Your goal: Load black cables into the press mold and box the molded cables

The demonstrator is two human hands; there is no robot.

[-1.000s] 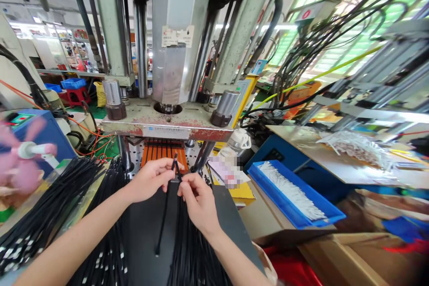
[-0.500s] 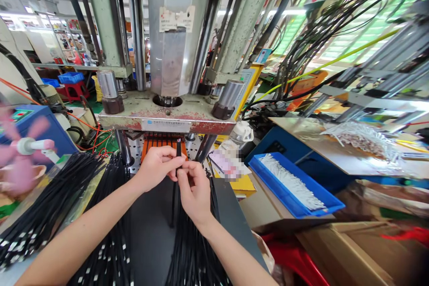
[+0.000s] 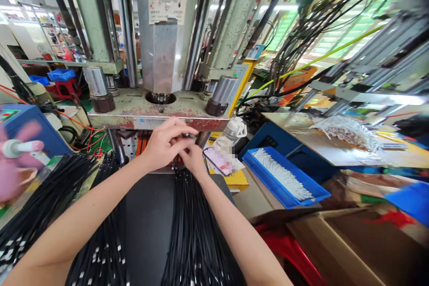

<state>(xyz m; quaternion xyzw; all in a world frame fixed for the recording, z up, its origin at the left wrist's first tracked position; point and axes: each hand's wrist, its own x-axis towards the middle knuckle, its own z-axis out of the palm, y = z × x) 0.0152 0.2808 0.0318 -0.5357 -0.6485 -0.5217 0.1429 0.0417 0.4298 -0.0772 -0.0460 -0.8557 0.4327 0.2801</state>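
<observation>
holds two bare arms stretched out in front of a tall, grey-green and silver metal press (image 3: 164, 58). has a bare left hand (image 3: 167, 143) curled up, with narrow, bent fingers, and a bare right hand (image 3: 193, 157) curled just beside it, a bit lower, seeming to touch. shows a tiny dark bit between the left fingers, but cannot tell what it is, or what the right hand holds. has a fat bunch of long, thin, black cords (image 3: 197, 228) just below the right hand, lying on a flat, dark grey tabletop (image 3: 150, 223). hides most of a flat, orange piece (image 3: 140, 143) behind the left hand. has more long black cords with pale tips (image 3: 103, 232) off to the left, near a pink plastic fan (image 3: 31, 146), and a long, blue plastic tray (image 3: 256, 178) of thin white strips (image 3: 284, 174) to the right.
</observation>
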